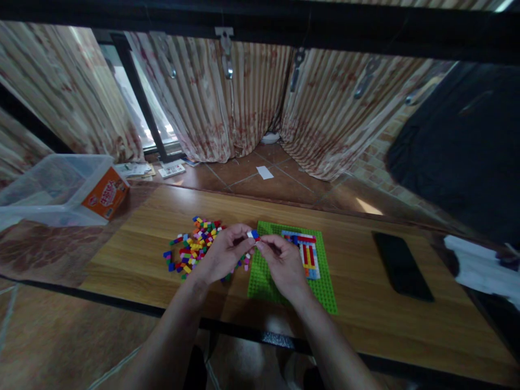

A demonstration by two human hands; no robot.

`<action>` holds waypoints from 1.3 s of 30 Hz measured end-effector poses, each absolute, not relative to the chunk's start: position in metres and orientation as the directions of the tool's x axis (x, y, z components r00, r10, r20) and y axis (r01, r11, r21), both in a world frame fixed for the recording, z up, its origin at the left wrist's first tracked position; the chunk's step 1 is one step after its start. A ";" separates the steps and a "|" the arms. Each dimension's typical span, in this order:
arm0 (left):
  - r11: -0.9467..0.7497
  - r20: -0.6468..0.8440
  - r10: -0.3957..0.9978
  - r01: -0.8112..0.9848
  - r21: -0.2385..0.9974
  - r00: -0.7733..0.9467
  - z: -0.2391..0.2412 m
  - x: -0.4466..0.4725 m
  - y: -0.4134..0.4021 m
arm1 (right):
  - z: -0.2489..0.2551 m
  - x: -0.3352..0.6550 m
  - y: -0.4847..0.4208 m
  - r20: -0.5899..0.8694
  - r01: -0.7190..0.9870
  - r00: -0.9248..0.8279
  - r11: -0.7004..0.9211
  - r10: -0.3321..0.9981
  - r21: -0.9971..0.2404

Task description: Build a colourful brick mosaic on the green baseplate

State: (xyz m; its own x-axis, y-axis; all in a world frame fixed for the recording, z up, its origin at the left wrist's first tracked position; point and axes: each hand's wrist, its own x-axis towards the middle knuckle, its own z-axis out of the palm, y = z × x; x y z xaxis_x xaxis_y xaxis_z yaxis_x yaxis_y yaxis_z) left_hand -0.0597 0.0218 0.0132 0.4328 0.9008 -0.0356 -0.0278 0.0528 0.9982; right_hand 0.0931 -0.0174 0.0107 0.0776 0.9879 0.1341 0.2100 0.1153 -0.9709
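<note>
My left hand point(227, 250) and my right hand point(284, 264) meet above the left edge of the green baseplate point(260, 287). Between their fingertips are small toy bricks point(254, 234), blue and white with a bit of red. Both hands pinch them; which brick belongs to which hand is hard to tell. On the baseplate, partly behind my right hand, lies a flat brick build point(311, 254) in light blue, white, red and yellow. A loose pile of coloured bricks point(199, 244) spreads on the table left of the baseplate, partly hidden by my left hand.
A black phone point(402, 265) lies on the wooden table point(365, 319) to the right. Left of the table stands a clear plastic bin point(60, 211) with an orange label. Striped curtains point(252, 103) hang behind, and a white paper point(265, 172) lies on the floor.
</note>
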 end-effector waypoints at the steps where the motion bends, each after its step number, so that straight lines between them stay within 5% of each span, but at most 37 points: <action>1: 0.056 -0.038 0.895 -0.026 0.998 0.444 0.013 -0.059 0.021 | 0.012 0.094 -0.018 0.132 0.212 0.079 0.113 0.988 -0.971; 13: -0.059 0.026 0.858 0.047 0.997 0.514 0.024 -0.051 0.018 | 0.013 0.109 -0.021 0.058 0.077 0.070 0.053 0.996 -0.996; 22: 0.054 -0.058 0.920 0.020 0.998 0.389 0.016 -0.045 0.017 | 0.014 0.195 -0.016 0.250 0.532 0.361 0.021 0.899 -0.846; 39: 0.020 -0.058 0.925 0.105 0.994 0.376 0.012 -0.045 0.020 | -0.003 0.197 -0.008 0.328 0.730 0.202 0.082 0.923 -0.678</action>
